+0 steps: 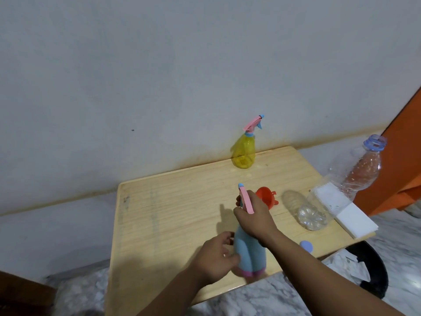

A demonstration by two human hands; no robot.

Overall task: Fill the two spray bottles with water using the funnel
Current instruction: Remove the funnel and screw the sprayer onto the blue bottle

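I stand over a small wooden table (173,215) set against a pale wall. My left hand (214,258) wraps around the lower body of the blue bottle (249,254), which stands near the table's front edge, holding it steady. My right hand (252,215) is closed over its pink spray head (246,200), a grip that looks suited to twisting the head on or off; I cannot tell which.

Just behind that hand lies the orange funnel (265,195), close enough to reach. To its right a clear water bottle (337,192) leans uncapped, mouth up, on a white pad (348,215); its blue cap (306,245) rests on the table beside my right forearm.

The yellow bottle (243,153) stands well apart at the table's far edge by the wall, spray head fitted. How much water either bottle holds is unclear.
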